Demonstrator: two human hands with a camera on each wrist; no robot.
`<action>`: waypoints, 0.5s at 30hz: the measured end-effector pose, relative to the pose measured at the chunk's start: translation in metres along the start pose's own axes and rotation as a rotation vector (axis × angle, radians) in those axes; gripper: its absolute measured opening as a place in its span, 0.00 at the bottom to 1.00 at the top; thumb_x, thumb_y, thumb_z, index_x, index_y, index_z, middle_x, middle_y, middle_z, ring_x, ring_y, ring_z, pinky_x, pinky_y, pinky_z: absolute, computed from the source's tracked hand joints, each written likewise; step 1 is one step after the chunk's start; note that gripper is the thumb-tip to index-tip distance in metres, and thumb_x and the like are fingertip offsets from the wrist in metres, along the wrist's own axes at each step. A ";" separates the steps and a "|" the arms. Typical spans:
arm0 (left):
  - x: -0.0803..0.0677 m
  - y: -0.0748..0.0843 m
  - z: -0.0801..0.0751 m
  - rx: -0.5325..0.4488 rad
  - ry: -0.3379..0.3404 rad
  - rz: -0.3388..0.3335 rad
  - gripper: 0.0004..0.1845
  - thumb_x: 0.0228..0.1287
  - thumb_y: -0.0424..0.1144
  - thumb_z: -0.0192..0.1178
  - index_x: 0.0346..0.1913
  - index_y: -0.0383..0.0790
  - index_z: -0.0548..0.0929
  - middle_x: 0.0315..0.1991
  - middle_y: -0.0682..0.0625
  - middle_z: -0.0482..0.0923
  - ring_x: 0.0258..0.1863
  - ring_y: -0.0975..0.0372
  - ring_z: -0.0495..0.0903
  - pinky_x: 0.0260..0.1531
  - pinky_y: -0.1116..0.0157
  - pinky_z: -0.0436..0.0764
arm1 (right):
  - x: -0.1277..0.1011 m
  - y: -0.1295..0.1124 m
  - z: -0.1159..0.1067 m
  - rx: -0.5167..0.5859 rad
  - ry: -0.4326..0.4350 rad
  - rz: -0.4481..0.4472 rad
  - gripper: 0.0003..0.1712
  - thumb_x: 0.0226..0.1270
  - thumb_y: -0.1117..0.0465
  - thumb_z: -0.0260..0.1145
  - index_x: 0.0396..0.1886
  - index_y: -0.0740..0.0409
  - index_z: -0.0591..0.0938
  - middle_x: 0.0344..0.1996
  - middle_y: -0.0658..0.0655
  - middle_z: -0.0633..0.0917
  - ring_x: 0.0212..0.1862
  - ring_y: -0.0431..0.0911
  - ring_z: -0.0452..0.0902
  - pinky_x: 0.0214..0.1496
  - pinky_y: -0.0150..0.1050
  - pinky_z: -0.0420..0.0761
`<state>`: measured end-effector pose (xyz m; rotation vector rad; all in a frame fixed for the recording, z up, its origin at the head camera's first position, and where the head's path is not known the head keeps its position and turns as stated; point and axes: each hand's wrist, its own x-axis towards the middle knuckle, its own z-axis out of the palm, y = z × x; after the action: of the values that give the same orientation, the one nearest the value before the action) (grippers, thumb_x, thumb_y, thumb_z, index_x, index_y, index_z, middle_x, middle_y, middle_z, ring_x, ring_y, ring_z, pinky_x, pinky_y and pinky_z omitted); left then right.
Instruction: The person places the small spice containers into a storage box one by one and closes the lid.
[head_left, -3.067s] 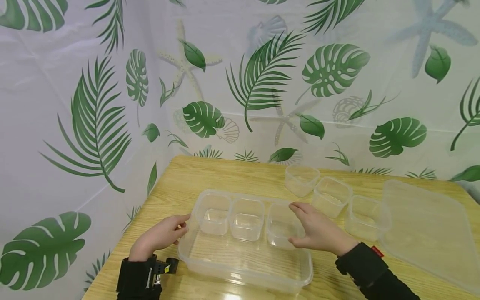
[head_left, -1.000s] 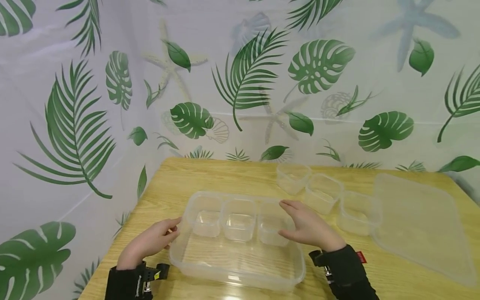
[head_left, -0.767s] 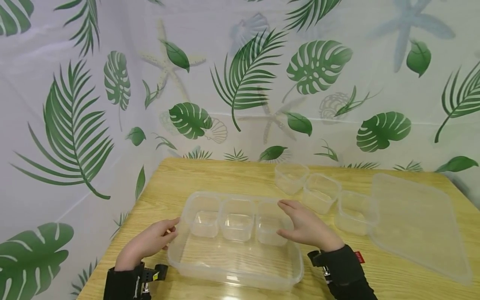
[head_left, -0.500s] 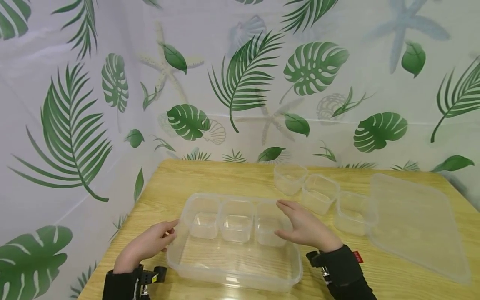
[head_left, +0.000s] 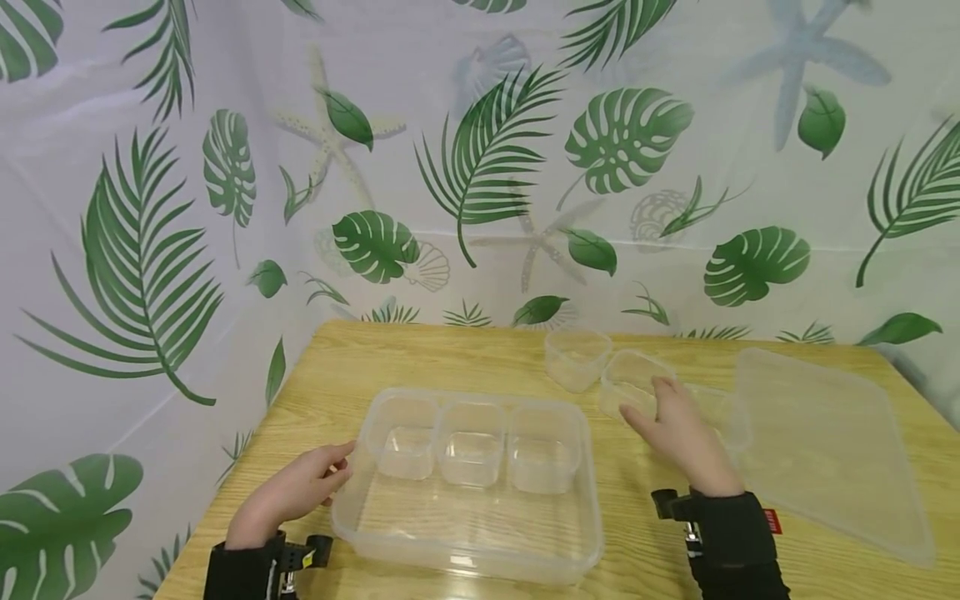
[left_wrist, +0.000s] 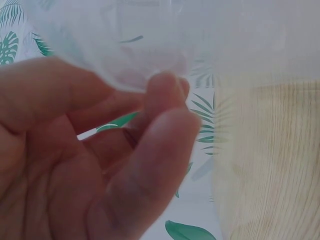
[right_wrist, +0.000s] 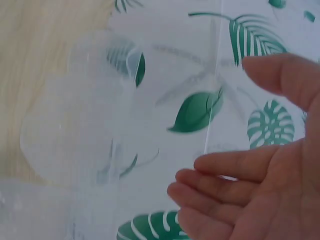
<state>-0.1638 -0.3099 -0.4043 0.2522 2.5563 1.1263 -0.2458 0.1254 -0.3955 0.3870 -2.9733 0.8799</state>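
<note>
A large clear plastic container (head_left: pixel 420 542) sits on the wooden table (head_left: pixel 450 358), with three small clear cups (head_left: pixel 471 446) in a row along its far wall. My left hand (head_left: pixel 327 472) rests with relaxed fingers against the container's left wall (left_wrist: pixel 250 50). My right hand (head_left: pixel 651 410) is open, fingers stretched beside the middle of three small cups outside the container; this middle cup (head_left: pixel 626 379) is at my fingertips. In the right wrist view the open right hand (right_wrist: pixel 260 190) faces a clear cup (right_wrist: pixel 75 125) without gripping it.
Another small clear cup (head_left: pixel 576 358) stands further back, and a third (head_left: pixel 731 421) is partly hidden behind my right hand. A large clear lid (head_left: pixel 825 450) lies flat at the table's right. A leaf-patterned curtain (head_left: pixel 480 167) closes off the back and left sides.
My right hand left the third cup inside the container and moved right to the loose cups. The left hand stayed at the container's left wall.
</note>
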 end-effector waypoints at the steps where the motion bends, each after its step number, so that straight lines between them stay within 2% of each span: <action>1: 0.000 0.000 0.000 0.001 0.001 0.001 0.25 0.66 0.33 0.47 0.63 0.24 0.58 0.41 0.40 0.72 0.28 0.59 0.72 0.27 0.60 0.74 | 0.000 0.004 -0.003 -0.003 0.013 0.021 0.45 0.64 0.46 0.53 0.60 0.83 0.53 0.57 0.81 0.55 0.58 0.71 0.49 0.54 0.61 0.56; 5: -0.001 0.001 0.000 0.002 0.006 0.002 0.25 0.66 0.32 0.47 0.63 0.24 0.58 0.41 0.40 0.72 0.27 0.59 0.72 0.26 0.59 0.74 | -0.003 0.017 -0.012 -0.063 0.075 0.112 0.46 0.62 0.45 0.53 0.56 0.88 0.56 0.52 0.84 0.59 0.53 0.73 0.54 0.49 0.62 0.61; 8: -0.001 0.002 0.000 0.005 0.007 -0.003 0.25 0.66 0.32 0.47 0.63 0.24 0.58 0.41 0.40 0.72 0.27 0.59 0.71 0.25 0.61 0.73 | -0.006 0.025 -0.017 -0.110 0.113 0.194 0.47 0.58 0.39 0.54 0.47 0.87 0.66 0.46 0.84 0.64 0.45 0.74 0.61 0.37 0.58 0.70; 10: -0.001 0.002 0.001 0.010 0.006 -0.006 0.25 0.66 0.32 0.46 0.63 0.24 0.58 0.42 0.40 0.72 0.26 0.59 0.71 0.24 0.62 0.73 | -0.007 0.030 -0.019 -0.119 0.117 0.248 0.47 0.55 0.34 0.54 0.36 0.83 0.71 0.42 0.83 0.66 0.38 0.71 0.66 0.27 0.52 0.73; 12: -0.001 0.002 0.001 0.013 0.008 -0.008 0.25 0.66 0.32 0.46 0.63 0.24 0.58 0.42 0.40 0.72 0.26 0.59 0.71 0.24 0.62 0.72 | -0.008 0.035 -0.020 -0.124 0.106 0.287 0.49 0.53 0.30 0.52 0.30 0.82 0.72 0.40 0.82 0.67 0.35 0.70 0.67 0.20 0.46 0.71; 15: 0.000 0.001 0.001 0.013 0.010 -0.007 0.25 0.66 0.32 0.46 0.63 0.24 0.58 0.42 0.39 0.72 0.25 0.59 0.71 0.24 0.62 0.72 | -0.009 0.041 -0.022 -0.121 0.060 0.329 0.54 0.52 0.28 0.49 0.32 0.85 0.71 0.39 0.83 0.66 0.36 0.71 0.66 0.19 0.45 0.70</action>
<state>-0.1634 -0.3086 -0.4039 0.2417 2.5721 1.1118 -0.2478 0.1724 -0.3992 -0.1343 -3.0623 0.7076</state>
